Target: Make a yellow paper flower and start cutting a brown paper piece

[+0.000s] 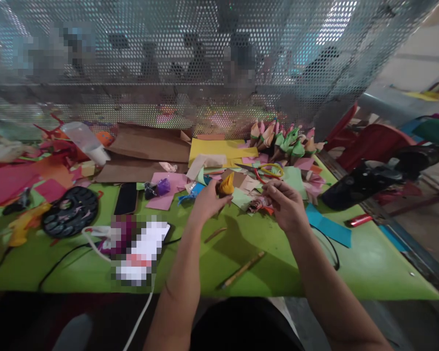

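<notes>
My left hand (208, 201) is closed around a small yellow folded paper piece (227, 185), held just above the green table (270, 263). My right hand (286, 204) is a little to the right, fingers pinched together over a small multicoloured paper scrap (258, 205); whether it grips that scrap I cannot make out. Paper offcuts lie under and behind both hands. A row of folded paper cones (285, 139) in pink, green and tan stands at the back right.
Scissors with a yellow and red handle (267, 171) lie behind my hands. Two wooden sticks (243, 269) lie near the front. A black phone (126, 198), a round black tray (71, 210), a plastic bottle (86, 141), brown card (146, 151), a blue sheet (329, 226) and cables surround them.
</notes>
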`<state>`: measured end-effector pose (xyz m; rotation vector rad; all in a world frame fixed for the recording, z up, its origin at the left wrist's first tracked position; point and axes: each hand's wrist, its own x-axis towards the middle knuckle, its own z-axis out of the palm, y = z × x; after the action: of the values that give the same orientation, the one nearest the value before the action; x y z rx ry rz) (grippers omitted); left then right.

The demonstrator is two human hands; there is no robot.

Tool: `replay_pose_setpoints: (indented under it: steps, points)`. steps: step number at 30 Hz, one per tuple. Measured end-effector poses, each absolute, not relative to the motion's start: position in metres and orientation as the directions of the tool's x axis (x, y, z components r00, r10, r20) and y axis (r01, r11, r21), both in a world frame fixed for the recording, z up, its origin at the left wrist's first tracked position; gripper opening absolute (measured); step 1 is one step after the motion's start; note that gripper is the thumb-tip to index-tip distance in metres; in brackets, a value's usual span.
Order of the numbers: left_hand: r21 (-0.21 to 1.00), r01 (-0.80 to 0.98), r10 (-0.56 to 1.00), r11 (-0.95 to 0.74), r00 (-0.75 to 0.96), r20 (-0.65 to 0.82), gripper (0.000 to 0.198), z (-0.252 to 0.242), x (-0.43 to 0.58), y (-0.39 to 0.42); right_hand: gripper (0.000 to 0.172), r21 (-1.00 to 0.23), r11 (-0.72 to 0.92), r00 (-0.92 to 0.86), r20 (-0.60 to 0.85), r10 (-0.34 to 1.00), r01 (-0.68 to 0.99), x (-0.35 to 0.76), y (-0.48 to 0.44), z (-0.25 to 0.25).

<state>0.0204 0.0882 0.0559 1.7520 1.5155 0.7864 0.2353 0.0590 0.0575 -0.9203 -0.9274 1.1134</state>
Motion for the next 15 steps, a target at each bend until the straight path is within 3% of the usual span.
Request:
replay_pose_setpoints:
  steps: [3,8,15]
  points:
    - [0.917,0.376,0.989,-0.133,0.111,0.098,0.044,0.051,0.019,0.091,0.03,-0.926,0.167,0.175,0.113,0.978,-0.338,0.235,0.059,0.057]
    - [0.986,0.091,0.983,-0.139,0.129,0.127,0.053,0.045,0.024,0.096,0.037,-0.928,0.136,0.149,0.088,0.985,-0.348,0.235,0.06,0.053]
    - [0.999,-0.008,0.983,-0.048,0.179,0.048,0.058,0.045,0.024,0.098,0.033,-0.924,0.183,0.127,0.148,0.981,-0.336,0.236,0.06,0.054]
